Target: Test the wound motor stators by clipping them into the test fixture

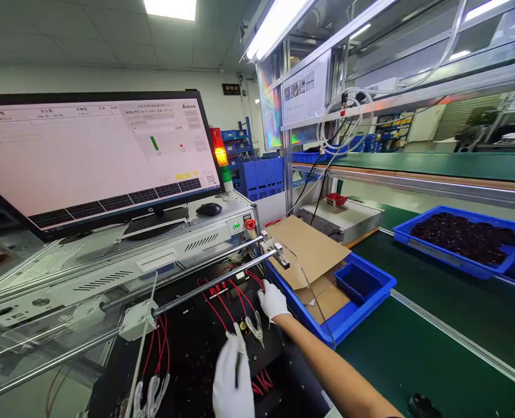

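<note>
My left hand [232, 380], in a white glove, is closed at the lower middle, slightly blurred. Its fingers pinch a pale test clip [240, 338] on a red wire. A dark strip shows along the palm side. Further up and right, my right hand [274, 302], also gloved, has its fingers curled by the red wires [256, 278] at the edge of the black test panel [187, 337]. Whatever those fingers hold is hidden. Between the hands lies a clear alligator clip [255, 330]. More clips [155, 395] hang from red wires at lower left.
Metal rails [213, 285] cross above the panel. A monitor [96, 157] and a red stop button [250, 224] stand behind. At right, a blue tray [370, 307] holds cardboard [309, 249] and a small blue bin [356, 281]; another tray [414, 238] holds dark parts.
</note>
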